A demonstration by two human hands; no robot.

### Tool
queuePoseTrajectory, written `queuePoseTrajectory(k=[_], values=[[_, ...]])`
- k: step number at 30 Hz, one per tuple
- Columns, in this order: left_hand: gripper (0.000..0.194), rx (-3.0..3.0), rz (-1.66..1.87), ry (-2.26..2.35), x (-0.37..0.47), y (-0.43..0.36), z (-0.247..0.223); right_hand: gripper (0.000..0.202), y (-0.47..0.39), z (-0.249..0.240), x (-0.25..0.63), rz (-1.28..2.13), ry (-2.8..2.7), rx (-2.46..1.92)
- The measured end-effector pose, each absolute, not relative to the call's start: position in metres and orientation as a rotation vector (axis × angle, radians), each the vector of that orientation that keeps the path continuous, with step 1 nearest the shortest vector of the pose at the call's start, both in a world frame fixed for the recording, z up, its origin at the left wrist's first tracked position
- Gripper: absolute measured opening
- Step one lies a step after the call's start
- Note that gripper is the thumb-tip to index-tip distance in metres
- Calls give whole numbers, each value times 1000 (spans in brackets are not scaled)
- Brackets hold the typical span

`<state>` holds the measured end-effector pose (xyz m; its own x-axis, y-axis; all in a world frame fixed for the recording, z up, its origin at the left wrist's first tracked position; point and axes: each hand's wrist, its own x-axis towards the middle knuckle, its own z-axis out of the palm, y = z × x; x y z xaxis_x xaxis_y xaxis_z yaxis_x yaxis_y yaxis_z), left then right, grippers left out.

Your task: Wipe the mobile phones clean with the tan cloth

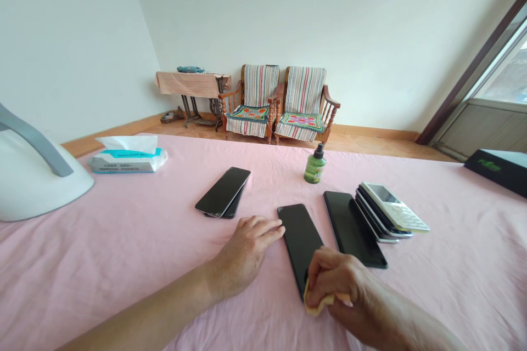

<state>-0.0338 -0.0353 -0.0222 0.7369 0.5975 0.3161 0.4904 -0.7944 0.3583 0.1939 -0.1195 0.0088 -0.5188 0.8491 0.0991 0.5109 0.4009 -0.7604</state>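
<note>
A black smartphone (297, 233) lies face up on the pink cloth in front of me. Fingers outstretched, my left hand (247, 249) rests beside it, with fingertips at its upper left edge. My right hand (340, 279) is closed around a folded yellow cloth (315, 303) at the phone's near end, covering part of the screen there. To the left, a dark phone (224, 191) lies askew on top of another one. Right of the middle phone sits a larger black phone (343, 225), next to a stack of several phones topped by a white keypad phone (393, 208).
A green spray bottle (315, 166) stands behind the phones. At left are a tissue pack (127, 160) and a white object with a grey handle (41, 181). A black box (498, 171) is at the right edge. Two wooden chairs (302, 98) stand beyond the pink-covered surface (164, 241).
</note>
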Motion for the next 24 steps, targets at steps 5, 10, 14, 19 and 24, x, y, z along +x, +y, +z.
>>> queuePoseTrajectory(k=[5, 10, 14, 19, 24], values=[[48, 2692, 667, 841, -34, -38, -19, 37, -116, 3, 207, 839, -2023, -1344], [43, 2616, 653, 668, -33, -51, -6, 38, -112, -1, 203, 800, -1948, -1358], [61, 2590, 635, 660, -32, -56, -4, 41, -108, -3, 195, 791, -1838, -1313], [56, 2595, 622, 773, -39, -52, -4, 44, -106, -7, 182, 816, -1769, -1238], [54, 2597, 610, 807, -47, -49, 1, 38, -105, -8, 178, 865, -1747, -1155]])
